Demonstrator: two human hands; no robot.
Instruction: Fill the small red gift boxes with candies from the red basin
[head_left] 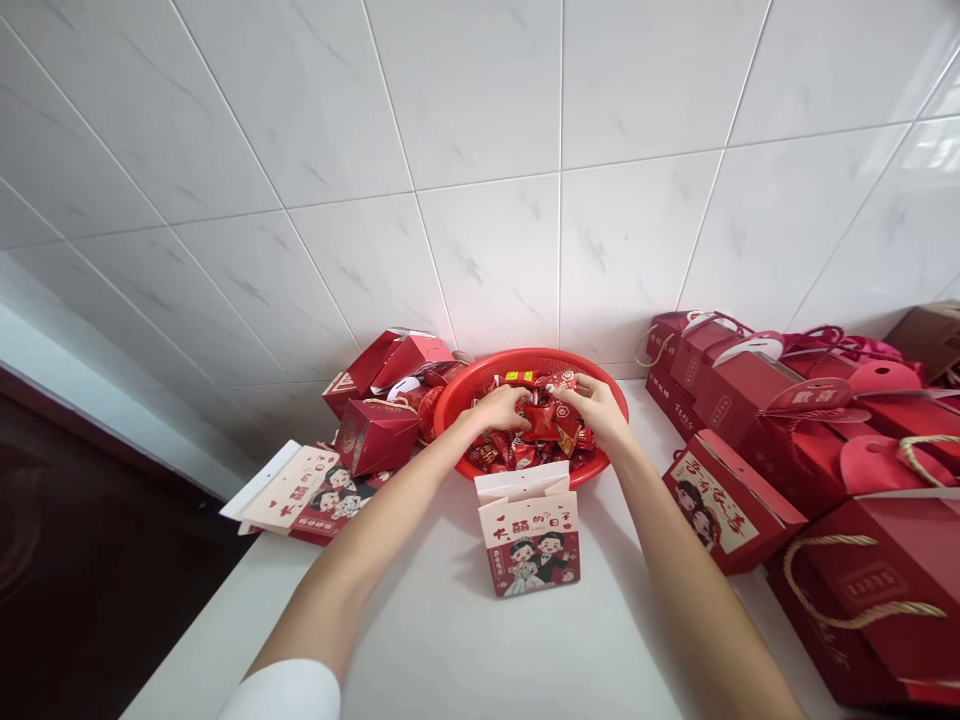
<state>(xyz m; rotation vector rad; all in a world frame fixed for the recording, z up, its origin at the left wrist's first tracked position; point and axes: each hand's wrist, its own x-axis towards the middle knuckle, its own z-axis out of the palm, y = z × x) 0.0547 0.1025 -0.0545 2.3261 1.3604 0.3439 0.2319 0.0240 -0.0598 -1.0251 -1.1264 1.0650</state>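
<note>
A red plastic basket (611, 385) stands against the wall, heaped with red-wrapped candies (525, 455). Both my hands are inside its rim. My left hand (502, 408) is curled among the candies on the left side, and whatever lies between its fingers is hidden. On the right, my right hand (594, 408) pinches a red-and-white wrapped candy (559, 382) between thumb and fingers. Just in front of the basket, a small paper gift box (531, 550) printed with a cartoon couple stands upright, its white top flaps raised.
Red gift boxes (379, 435) pile up left of the basket, with a printed box (307, 490) lying by the table's left edge. Larger red boxes with rope handles (862, 590) crowd the right. A tiled wall (487, 260) rises behind the white table (450, 640).
</note>
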